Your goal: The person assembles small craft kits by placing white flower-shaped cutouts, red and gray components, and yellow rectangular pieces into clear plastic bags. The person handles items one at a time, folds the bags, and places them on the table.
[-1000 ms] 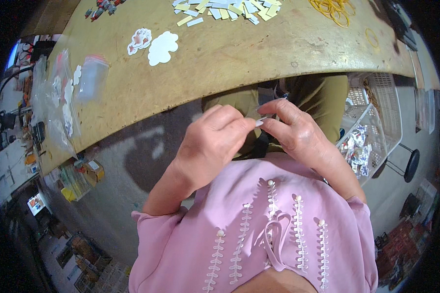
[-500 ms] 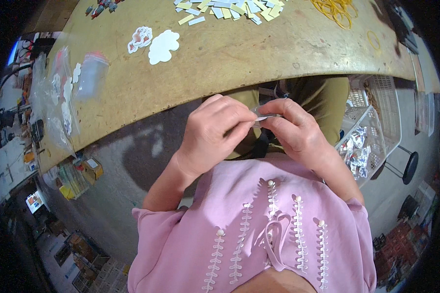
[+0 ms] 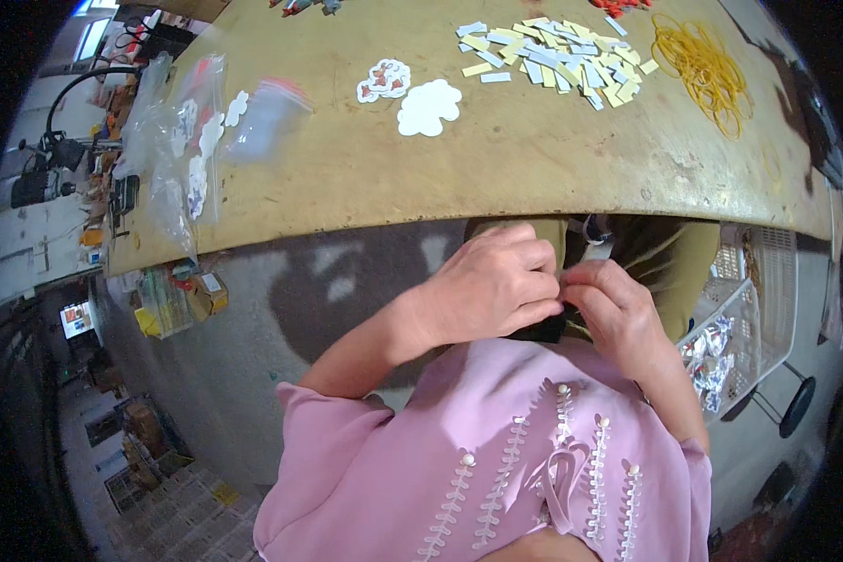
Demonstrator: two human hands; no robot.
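Over my lap, just off the table's front edge, both hands meet with their fingertips close together. My left hand is closed, its thumb and fingers pressed together and its back turned up. My right hand pinches close beside it, thumb against forefinger. Whatever sits between the fingertips is hidden by the fingers. On the table beyond lie a white cloud-shaped card and a small stack of printed cut-outs. Neither hand touches them.
Farther back are a pile of yellow and pale blue strips and yellow rubber bands. Clear plastic bags lie at the left. A white basket with silvery packets stands at right, below table height.
The view has swung, so the table's things appear farther right and lower. A small whitish piece that showed between my fingertips is now out of sight. My hands remain together.
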